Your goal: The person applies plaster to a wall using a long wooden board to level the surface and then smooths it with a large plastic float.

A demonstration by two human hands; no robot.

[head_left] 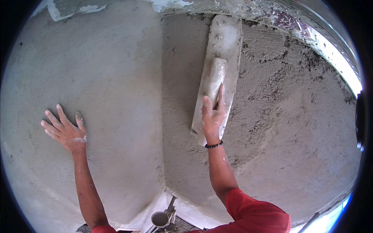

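My right hand (213, 118) is closed around the handle of a long plastering float (226, 40), its index finger stretched along the grip. The float's pale, mortar-smeared blade stands nearly upright against the right-hand wall (272, 105), just right of the inner corner. Left of the float the plaster looks smoother; to its right the grey mortar is rough and pitted. My left hand (67, 132) lies spread on the smoother left-hand wall (116, 77), holding nothing. Plaster smears show on both hands, and a dark beaded bracelet circles my right wrist.
The vertical inner corner (162, 116) runs between the two walls. Low down near the corner stands a round container (159, 219) with grey contents. A rough, stained band (272, 17) borders the wall's top, and a bright opening (334, 52) shows at upper right.
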